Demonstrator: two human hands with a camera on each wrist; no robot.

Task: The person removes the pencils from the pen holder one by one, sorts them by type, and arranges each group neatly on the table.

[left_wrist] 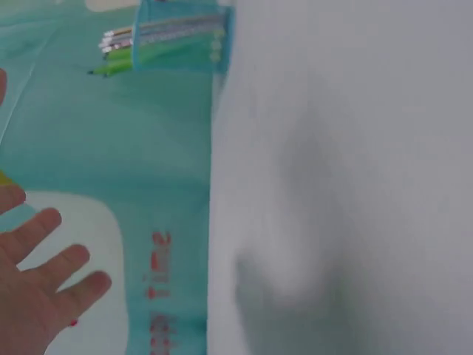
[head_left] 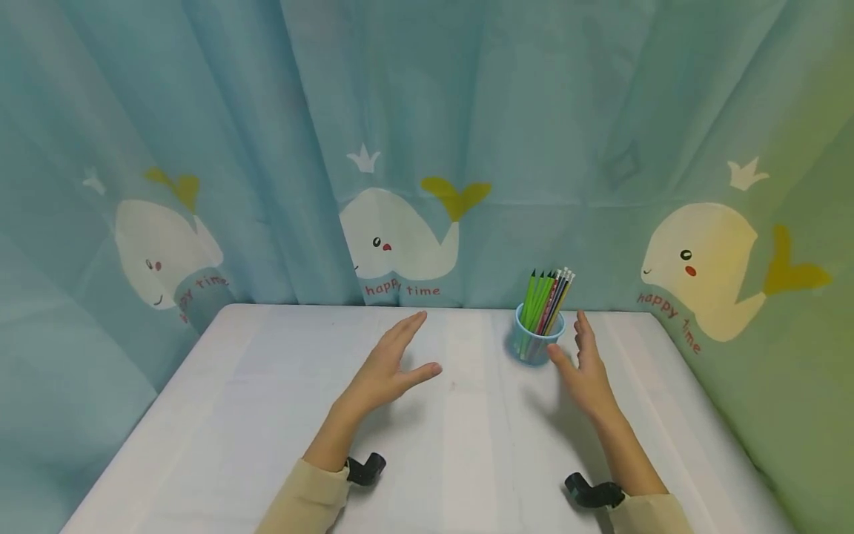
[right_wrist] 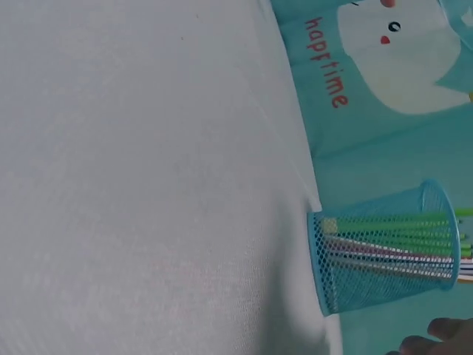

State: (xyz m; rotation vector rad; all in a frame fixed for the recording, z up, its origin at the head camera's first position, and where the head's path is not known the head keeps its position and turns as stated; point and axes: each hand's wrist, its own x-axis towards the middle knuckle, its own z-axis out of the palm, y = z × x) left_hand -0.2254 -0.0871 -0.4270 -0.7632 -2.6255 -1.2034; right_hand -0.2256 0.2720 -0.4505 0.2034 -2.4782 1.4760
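A light-blue mesh pencil cup (head_left: 536, 348) stands near the back edge of the table, right of the middle. Green pencils (head_left: 536, 300) and several darker striped ones lean in it, their tops above the rim. My right hand (head_left: 587, 374) hovers just right of the cup, fingers straight and thumb spread, holding nothing. In the right wrist view its fingertips (right_wrist: 443, 329) show below the cup (right_wrist: 384, 251). Over the table's middle-left, my left hand (head_left: 383, 371) is held up with straight fingers and thumb apart, and nothing in it. Its spread fingers (left_wrist: 55, 266) appear in the left wrist view.
A white-covered table (head_left: 267, 400) spreads under both hands. Behind it and along the sides hangs a teal curtain (head_left: 547, 133) printed with whales and lettering. Each wrist carries a small black camera mount, the left one (head_left: 367, 469) and the right one (head_left: 590, 492).
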